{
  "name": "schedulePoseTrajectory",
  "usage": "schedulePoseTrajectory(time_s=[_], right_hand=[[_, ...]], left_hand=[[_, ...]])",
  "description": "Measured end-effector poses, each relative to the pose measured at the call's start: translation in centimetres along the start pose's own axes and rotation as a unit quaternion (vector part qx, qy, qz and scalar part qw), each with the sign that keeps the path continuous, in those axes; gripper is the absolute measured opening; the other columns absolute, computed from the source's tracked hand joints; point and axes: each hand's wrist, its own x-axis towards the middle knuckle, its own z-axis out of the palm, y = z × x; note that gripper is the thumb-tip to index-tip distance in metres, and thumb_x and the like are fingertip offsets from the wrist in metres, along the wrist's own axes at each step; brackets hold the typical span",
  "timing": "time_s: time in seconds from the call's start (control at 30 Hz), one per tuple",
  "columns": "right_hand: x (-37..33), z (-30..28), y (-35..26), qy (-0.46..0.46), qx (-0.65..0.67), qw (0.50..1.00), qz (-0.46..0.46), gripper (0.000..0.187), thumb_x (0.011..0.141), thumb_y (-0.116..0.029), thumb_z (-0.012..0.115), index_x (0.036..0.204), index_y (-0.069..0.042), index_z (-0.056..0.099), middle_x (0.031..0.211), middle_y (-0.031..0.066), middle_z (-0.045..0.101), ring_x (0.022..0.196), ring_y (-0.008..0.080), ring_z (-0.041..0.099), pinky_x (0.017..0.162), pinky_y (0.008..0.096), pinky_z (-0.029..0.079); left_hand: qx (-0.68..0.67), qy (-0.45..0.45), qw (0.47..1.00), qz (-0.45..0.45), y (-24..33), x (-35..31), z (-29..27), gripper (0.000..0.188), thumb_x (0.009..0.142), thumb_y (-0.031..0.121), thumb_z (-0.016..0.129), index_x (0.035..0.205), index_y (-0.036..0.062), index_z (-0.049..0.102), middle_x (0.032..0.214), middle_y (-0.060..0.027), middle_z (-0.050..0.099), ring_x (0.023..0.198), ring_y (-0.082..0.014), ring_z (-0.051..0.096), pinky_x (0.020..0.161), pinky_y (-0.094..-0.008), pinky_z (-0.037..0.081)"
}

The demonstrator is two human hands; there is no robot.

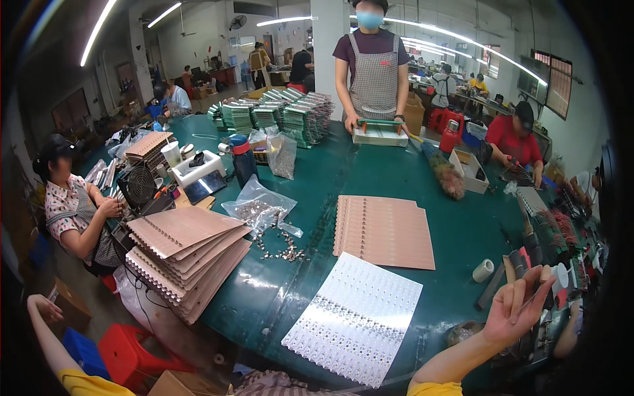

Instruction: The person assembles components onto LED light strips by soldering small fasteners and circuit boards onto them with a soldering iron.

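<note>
My left hand [45, 309] is out at the far left, away from the table, its fingers loosely bent and apart with nothing seen in them. On the right, my right hand [516, 307] is raised above the table edge, palm up with half-curled fingers; I see no object in it. Between my arms lies a white sheet of small perforated boards [360, 317], dotted with small metal parts along several rows. Beyond it rests a stack of tan panels [383, 231] with a notched left edge. A white roll [483, 270] lies nearest my right hand.
Fanned tan panels [188, 228] stand at the left of the green table [297, 204]. Small metal pieces [281, 247] spill from a clear bag [261, 208]. Opposite, a masked person [373, 72] handles a white tray [380, 136]. Red stools [135, 356] stand below left.
</note>
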Motion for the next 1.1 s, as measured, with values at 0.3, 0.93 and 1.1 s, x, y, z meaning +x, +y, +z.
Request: schedulePoseTrajectory(time_s=[0.3,0.93,1.1], right_hand=[[-1.9,4.0,2.9,-0.01,-0.078,0.996,0.049,0.017,0.096,-0.024,0.043,0.089,-0.008,0.04,0.09,0.0195,0.064,0.031,0.0045,0.024,0.032,0.0186,0.018],[-12.1,10.0,9.3,-0.009,-0.431,0.879,0.202,0.011,0.087,-0.001,0.049,0.077,-0.003,0.044,0.068,0.0201,0.06,0.035,0.0023,0.033,0.048,0.0179,0.041],[-14.2,10.9,9.9,0.055,-0.469,0.837,0.278,0.008,0.083,0.001,0.055,0.078,-0.003,0.051,0.075,0.019,0.063,0.042,0.003,0.041,0.054,0.021,0.045]], left_hand=[[-0.105,-0.128,0.982,-0.092,-5.5,-5.8,6.5,0.013,0.079,0.008,0.058,0.087,0.0004,0.066,0.085,-0.0082,0.065,0.076,-0.0144,0.061,0.068,-0.0259,0.048],[-0.602,-0.381,0.694,0.109,11.2,-9.0,30.0,0.022,0.078,0.007,0.067,0.099,0.0021,0.067,0.099,-0.0118,0.066,0.098,-0.0244,0.061,0.086,-0.0334,0.046],[-0.609,-0.507,0.61,0.009,17.7,-10.9,34.2,0.039,0.086,0.026,0.062,0.118,0.0025,0.056,0.1,-0.0123,0.065,0.096,-0.0189,0.06,0.085,-0.0304,0.046]])
